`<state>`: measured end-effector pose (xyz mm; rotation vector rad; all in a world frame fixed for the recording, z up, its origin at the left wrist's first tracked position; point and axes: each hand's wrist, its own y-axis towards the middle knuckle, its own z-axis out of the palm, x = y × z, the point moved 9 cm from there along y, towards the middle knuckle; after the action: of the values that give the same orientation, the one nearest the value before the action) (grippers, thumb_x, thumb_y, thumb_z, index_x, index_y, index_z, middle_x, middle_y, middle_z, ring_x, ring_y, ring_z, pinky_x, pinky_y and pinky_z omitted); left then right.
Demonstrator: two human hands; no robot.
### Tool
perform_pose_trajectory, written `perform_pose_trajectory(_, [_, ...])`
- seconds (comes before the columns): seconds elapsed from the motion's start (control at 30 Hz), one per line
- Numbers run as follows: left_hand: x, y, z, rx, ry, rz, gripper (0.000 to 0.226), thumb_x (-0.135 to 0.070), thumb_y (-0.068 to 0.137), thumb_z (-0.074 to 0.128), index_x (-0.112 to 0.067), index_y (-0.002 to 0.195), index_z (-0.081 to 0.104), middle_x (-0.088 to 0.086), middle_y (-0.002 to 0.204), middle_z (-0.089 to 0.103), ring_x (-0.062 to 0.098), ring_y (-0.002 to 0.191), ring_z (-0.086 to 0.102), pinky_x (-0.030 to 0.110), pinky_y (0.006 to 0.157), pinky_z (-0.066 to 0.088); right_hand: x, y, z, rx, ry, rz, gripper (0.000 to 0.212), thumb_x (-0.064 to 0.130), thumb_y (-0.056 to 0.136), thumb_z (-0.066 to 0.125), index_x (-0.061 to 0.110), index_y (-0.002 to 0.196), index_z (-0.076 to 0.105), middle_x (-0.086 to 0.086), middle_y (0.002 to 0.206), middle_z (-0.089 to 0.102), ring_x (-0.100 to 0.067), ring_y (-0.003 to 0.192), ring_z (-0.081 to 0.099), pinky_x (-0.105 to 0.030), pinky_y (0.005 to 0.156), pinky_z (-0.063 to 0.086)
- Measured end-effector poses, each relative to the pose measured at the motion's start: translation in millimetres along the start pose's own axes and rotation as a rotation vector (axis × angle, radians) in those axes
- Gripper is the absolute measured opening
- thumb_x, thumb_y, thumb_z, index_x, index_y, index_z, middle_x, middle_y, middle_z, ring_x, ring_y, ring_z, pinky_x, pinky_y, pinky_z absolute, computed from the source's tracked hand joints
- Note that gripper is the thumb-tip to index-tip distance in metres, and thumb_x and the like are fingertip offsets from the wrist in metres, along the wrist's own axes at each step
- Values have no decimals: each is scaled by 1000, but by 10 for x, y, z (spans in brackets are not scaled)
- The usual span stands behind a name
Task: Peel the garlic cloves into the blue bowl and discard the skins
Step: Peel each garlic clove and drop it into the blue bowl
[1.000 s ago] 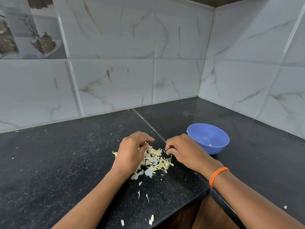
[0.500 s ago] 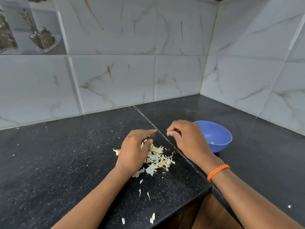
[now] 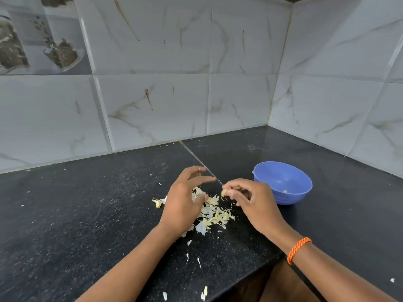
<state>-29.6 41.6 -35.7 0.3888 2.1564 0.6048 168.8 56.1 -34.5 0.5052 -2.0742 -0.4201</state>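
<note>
Stray skins (image 3: 188,257) lie nearest on the black counter (image 3: 87,214), then the main heap. Above it the left hand (image 3: 183,203) hovers with fingers loose, holding nothing; the right hand (image 3: 255,201) pinches a garlic clove (image 3: 223,193). Best strip it over the heap, then drop it in the blue bowl (image 3: 283,182) just beyond

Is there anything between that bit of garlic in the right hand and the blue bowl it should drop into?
Nothing visible. The right hand pinches the garlic clove just left of the blue bowl, whose top is open. The skins lie on the counter, on the side away from the bowl.
</note>
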Motion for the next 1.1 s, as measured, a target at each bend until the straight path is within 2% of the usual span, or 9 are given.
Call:
perform_pose_trajectory(0.07, [-41, -14, 34, 17, -36, 3, 33, -24, 91, 86, -40, 119, 80, -27, 121, 71, -4, 122, 61, 25, 108, 49, -21, -13, -20, -15, 32, -11, 25, 7, 102, 70, 26, 112, 82, 23, 96, 79, -6, 91, 75, -26, 78, 63])
perform_pose_trajectory(0.13, [-79, -30, 56, 32, -32, -5, 24, -39, 88, 88, -42, 110, 81, -29, 104, 75, 0, 113, 65, 34, 102, 52, 10, -50, 8, -25, 74, -27, 25, 5, 100, 71, 24, 113, 82, 21, 97, 80, -7, 93, 76, -23, 80, 62])
perform_pose_trajectory(0.27, [-116, -40, 46, -8, -3, -5, 12, -42, 87, 89, -40, 96, 81, -29, 90, 75, 3, 99, 68, 35, 89, 55, 27, -91, 72, -48, 190, -17, 24, 5, 98, 75, 21, 112, 84, 15, 96, 81, -14, 83, 78, -21, 76, 59])
perform_pose_trajectory(0.37, [-91, -44, 24, -39, 16, -19, 6, -40, 89, 87, -37, 91, 82, -27, 84, 75, 2, 90, 70, 33, 82, 57, 69, -127, 102, -71, 212, -24, 34, 4, 99, 73, 26, 124, 80, 14, 94, 82, -15, 75, 77, -19, 71, 58])
perform_pose_trajectory(0.47, [-60, -47, 9, -50, 24, -39, 2, -37, 91, 86, -36, 93, 85, -25, 84, 77, 1, 87, 71, 33, 79, 58, 122, -138, 83, -118, 155, -52, 39, 6, 99, 74, 28, 130, 77, 13, 92, 80, -13, 76, 77, -16, 66, 56])
perform_pose_trajectory(0.57, [-44, -52, 25, -41, 1, -55, 1, -34, 93, 84, -35, 94, 85, -25, 85, 77, -1, 82, 72, 34, 75, 60, 164, -140, 47, -172, 15, -126, 27, 10, 96, 77, 24, 119, 79, 15, 97, 75, -13, 86, 72, -14, 64, 51])
perform_pose_trajectory(0.67, [-55, -49, 46, -29, -16, -55, 3, -31, 94, 83, -34, 94, 85, -25, 84, 78, -1, 80, 73, 35, 74, 60, 211, -137, 58, -178, -38, -171, 20, 9, 97, 76, 21, 113, 79, 15, 98, 73, -10, 89, 71, -16, 65, 53])
perform_pose_trajectory(0.8, [-60, -37, 42, -10, -38, -56, 5, -31, 96, 82, -34, 95, 86, -25, 85, 78, 2, 81, 75, 37, 75, 60, 147, -99, 77, -162, 69, -116, 17, 8, 100, 73, 23, 105, 80, 15, 96, 74, -14, 89, 72, -24, 69, 56])
perform_pose_trajectory(1.1, [-53, -41, 56, 22, -72, -63, 10, -27, 98, 80, -32, 90, 85, -23, 81, 78, 8, 79, 76, 42, 75, 61, 1, -62, 121, -99, 296, -8, 19, 7, 102, 70, 22, 106, 81, 9, 101, 79, -19, 100, 74, -36, 86, 61])
